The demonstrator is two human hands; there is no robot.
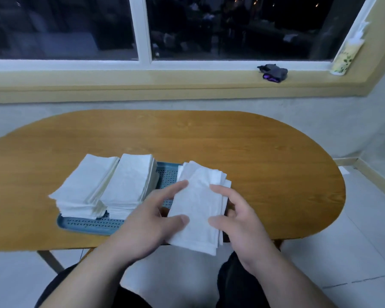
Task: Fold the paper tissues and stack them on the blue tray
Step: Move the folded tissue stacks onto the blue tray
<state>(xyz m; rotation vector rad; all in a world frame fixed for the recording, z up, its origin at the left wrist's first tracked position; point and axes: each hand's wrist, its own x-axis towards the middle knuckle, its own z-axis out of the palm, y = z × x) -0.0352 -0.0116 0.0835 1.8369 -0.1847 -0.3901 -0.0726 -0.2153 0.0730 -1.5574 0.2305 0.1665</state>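
A blue perforated tray (91, 223) lies on the wooden table and carries two stacks of folded white tissues (87, 185), (129, 185) side by side. To the right, over the tray's right end, a pile of white tissues (200, 205) reaches past the table's near edge. My left hand (151, 221) holds the pile's left edge, thumb on top and fingers spread over it. My right hand (238, 223) grips the right edge, thumb on the top sheet and fingers curled behind. A loose white tissue (165, 281) lies on my lap below.
The oval wooden table (265, 163) stands against a wall under a window. On the sill rest a dark grey and purple object (273, 73) and a tissue pack (347, 52) leaning in the corner. Tiled floor shows at right.
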